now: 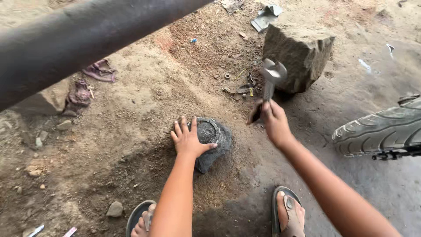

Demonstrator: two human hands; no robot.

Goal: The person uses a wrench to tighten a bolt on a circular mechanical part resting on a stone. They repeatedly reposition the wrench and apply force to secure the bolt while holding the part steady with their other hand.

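Left hand: the left hand [188,139] lay flat, fingers spread apart, on the left edge of a dark grey lump [210,142] on the dirt ground [144,101]; the thumb pointed right across the lump's top. It gripped nothing, only pressed down.
Dark grey lump: it sat half sunk in the soil between the two arms, with a curved metal ring [209,127] showing on its upper face. The palm covered its left part, so its full outline could not be told, nor whether it was stone or caked metal.
Right hand: the right hand [275,122] was closed tight around the handle of a hammer [271,78], held raised above the ground, well to the right of the lump and apart from it.
Hammer: the grey head was smeared by motion blur; its exact shape was hard to make out. The lower end of the handle was hidden in the fist, and a dark brownish piece showed at the fist's left side, unclear what it was.
Large rock: a big angular rock [298,55] stood behind the hammer head; small metal bits [241,85] lay scattered at its foot, too small to identify.
Tyre: a treaded tyre [377,129] came in from the right edge, cut off by the frame.
Pipe: a thick dark pipe [79,39] crossed the upper left corner, out of focus, both ends out of view.
Feet: two sandalled feet [289,213] showed at the bottom edge, the left one partly cropped.
Rags: purple rags [87,85] lay near the pipe, crumpled.
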